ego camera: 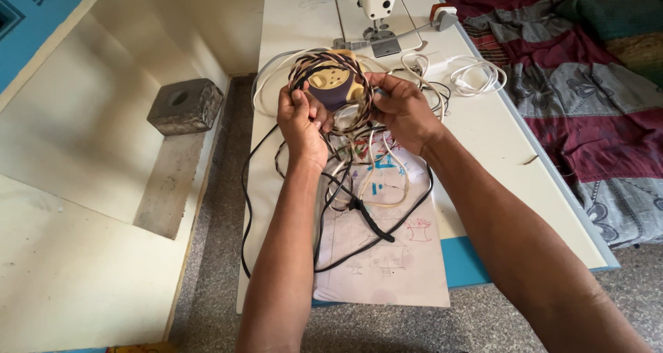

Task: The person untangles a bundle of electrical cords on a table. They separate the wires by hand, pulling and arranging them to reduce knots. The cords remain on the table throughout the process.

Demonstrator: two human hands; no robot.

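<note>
Yellow and purple plastic reel [333,83] wound with brown-and-white braided cord [349,115] sits upper middle of the frame; left hand [302,121] and right hand [402,108] both grip it, fingers curled tight; black and white wires [359,201] hang below, over the white table [504,166].

sewing machine [376,1] behind cable tangle [359,180] on table [497,159]; block [185,106] left, bedding [587,83] right.

A long white table with a blue edge [483,135] carried everything. Under the hands [304,121] lay a sheet of paper with coloured drawings [400,256] and tangled black and cream cables [359,208]. Beyond the hands stood a white sewing machine [377,1]; beyond the right hand lay a coiled white cord [476,73].
</note>
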